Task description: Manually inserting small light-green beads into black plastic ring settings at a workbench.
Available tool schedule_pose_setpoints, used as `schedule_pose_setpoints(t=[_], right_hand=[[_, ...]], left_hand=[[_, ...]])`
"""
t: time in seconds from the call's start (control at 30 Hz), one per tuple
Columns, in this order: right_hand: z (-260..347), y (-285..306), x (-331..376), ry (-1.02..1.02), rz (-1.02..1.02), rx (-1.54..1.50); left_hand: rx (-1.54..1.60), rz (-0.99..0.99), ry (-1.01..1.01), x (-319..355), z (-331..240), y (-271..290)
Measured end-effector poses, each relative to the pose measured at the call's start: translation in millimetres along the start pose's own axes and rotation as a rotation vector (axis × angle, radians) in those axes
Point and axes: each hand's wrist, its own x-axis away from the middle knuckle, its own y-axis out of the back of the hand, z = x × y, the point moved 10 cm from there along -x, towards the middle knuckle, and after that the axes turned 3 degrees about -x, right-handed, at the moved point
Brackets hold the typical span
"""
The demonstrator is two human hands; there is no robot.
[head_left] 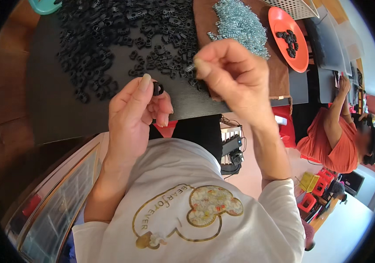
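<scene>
Between the thumb and fingers of my left hand (pixel 130 107) is a small black plastic piece (pixel 158 88) with a round opening, like a cord-lock part. To its right, slightly higher, my right hand (pixel 238 76) pinches a small silvery spring (pixel 190 68) by one end. The two pieces are apart. Beyond my hands, a wide heap of similar black plastic pieces (pixel 108 30) covers much of the dark table (pixel 64 116). A pile of silvery springs (pixel 240 26) lies on a brown cloth (pixel 277 81) beyond my right hand.
On the cloth's right side, an orange oval plate (pixel 299 61) carries several black assembled-looking pieces. A white perforated basket (pixel 295 8) stands at the far right, and a teal container (pixel 44 6) at the far left. Another person in an orange shirt (pixel 328 136) works at the right.
</scene>
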Motion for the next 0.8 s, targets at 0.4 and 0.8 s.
schedule_pose_setpoints(t=[0.4, 0.8], right_hand=[[3.2, -54.1, -0.3, 0.109, 0.097, -0.179], [34.7, -67.5, 20.7, 0.764, 0.037, 0.419]], left_hand=[[0.153, -0.062, 0.058, -1.5, 5.0, 10.0], [0.143, -0.054, 0.042, 0.6, 6.0, 12.4]])
